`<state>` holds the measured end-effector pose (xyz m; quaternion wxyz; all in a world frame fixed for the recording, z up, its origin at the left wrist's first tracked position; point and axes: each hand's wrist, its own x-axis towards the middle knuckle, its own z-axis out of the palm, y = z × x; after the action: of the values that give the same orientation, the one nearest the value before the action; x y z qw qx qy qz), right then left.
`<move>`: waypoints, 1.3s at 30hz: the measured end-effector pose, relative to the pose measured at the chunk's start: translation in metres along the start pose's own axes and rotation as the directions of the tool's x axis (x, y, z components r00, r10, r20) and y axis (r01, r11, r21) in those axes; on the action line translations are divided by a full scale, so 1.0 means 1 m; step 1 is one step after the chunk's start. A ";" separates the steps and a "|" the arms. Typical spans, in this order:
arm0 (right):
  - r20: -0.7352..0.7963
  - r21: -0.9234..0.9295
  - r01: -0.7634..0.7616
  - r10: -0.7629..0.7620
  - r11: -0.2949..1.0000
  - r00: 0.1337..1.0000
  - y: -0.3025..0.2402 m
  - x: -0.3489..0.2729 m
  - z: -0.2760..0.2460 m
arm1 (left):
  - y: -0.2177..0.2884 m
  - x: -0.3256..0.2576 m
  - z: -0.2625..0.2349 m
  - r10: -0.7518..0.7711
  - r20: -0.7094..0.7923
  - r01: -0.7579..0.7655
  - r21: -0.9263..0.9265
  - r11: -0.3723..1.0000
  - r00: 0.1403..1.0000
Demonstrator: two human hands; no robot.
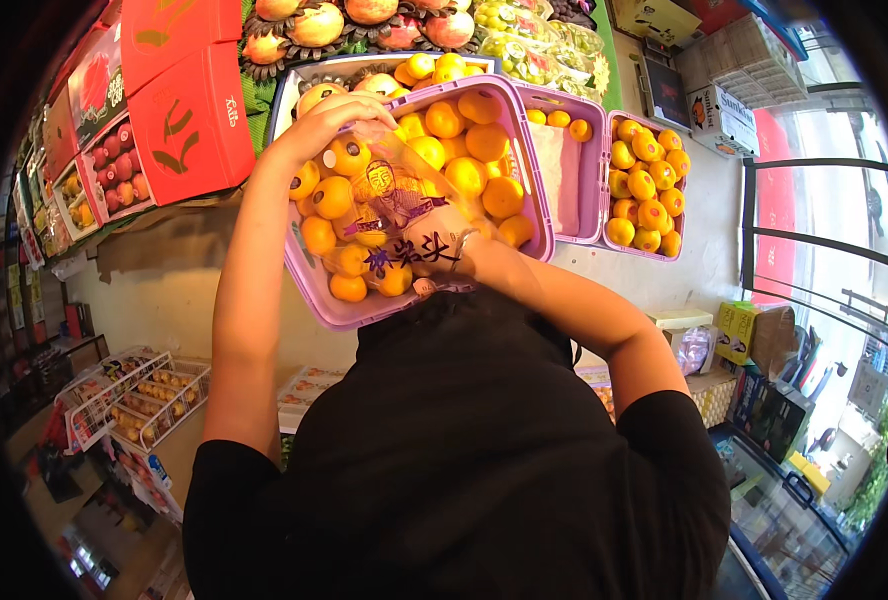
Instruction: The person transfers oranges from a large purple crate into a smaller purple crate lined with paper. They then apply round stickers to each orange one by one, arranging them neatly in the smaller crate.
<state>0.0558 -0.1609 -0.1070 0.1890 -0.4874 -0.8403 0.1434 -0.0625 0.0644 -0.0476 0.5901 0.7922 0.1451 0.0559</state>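
Note:
A clear plastic bag (pixel 409 215) with a dark printed figure and lettering lies over oranges (pixel 467 178) in a large lilac crate (pixel 537 190). At the crate's far left, my left hand (pixel 339 122) bends over the fruit, its fingers closed at the bag's upper edge. My right arm reaches in from the right, and my right hand (pixel 442 235) is behind or inside the printed plastic at the bag's lower part. Its fingers are blurred by the film, so whether they grip an orange cannot be told.
Right of the crate stand a lilac crate (pixel 606 165) with a few oranges and a smaller basket of oranges (pixel 649 195). Behind lie pomegranates (pixel 372 10) and packed grapes (pixel 524 50). Red boxes (pixel 189 120) stand at left, a wire rack (pixel 159 400) lower left.

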 end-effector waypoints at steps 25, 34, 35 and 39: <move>-0.323 0.378 -0.512 0.628 0.772 0.708 0.005 -0.101 -0.135 | 0.003 0.000 0.005 -0.048 -0.086 0.060 0.140 0.988 0.995; -0.314 0.835 -0.459 0.948 0.305 0.058 0.227 -0.167 0.038 | 0.007 0.008 0.011 -0.282 -0.126 0.274 -0.082 0.958 0.951; -0.269 0.843 -0.475 0.962 0.254 0.036 0.240 -0.154 0.049 | 0.010 0.009 0.016 -0.278 -0.158 0.262 -0.115 0.958 0.947; -0.495 0.572 -0.671 0.851 0.472 0.176 0.292 -0.102 0.102 | 0.015 0.008 0.018 -0.414 -0.243 0.405 -0.087 0.910 0.877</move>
<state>0.2788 -0.1145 -0.3402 0.4630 -0.8273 -0.3011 0.1027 -0.0475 0.0463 -0.0397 0.5780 0.7197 0.3830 0.0339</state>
